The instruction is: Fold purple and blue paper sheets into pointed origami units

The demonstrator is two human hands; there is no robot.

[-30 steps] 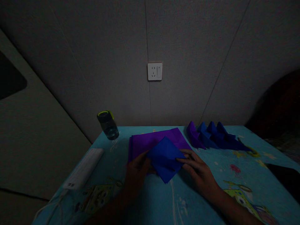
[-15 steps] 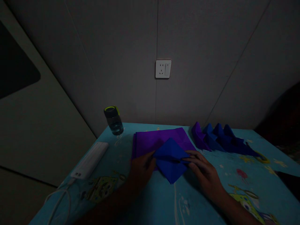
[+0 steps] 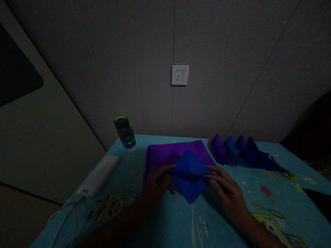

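A blue folded paper (image 3: 190, 177), diamond-shaped with a dark slit across its middle, is between my two hands in the head view. My left hand (image 3: 157, 182) pinches its left corner, fingers on top and the thumb lower. At the right corner my right hand (image 3: 224, 184) is closed on the paper, some fingertips at the slit. Behind and partly beneath lies a stack of purple paper sheets (image 3: 176, 151), its near part covered by the blue paper and my left hand.
Several folded paper boats (image 3: 240, 153), purple and blue, stand in a row at the back right. A water bottle (image 3: 125, 132) stands at the back left. A white power strip (image 3: 99, 175) with a cable lies on the left of the patterned tablecloth (image 3: 176, 227). A wall socket (image 3: 180, 74) is behind.
My left fingers have shifted along the left corner, with more fingers showing beneath the paper. The blue paper has tilted slightly; my right hand keeps its grip.
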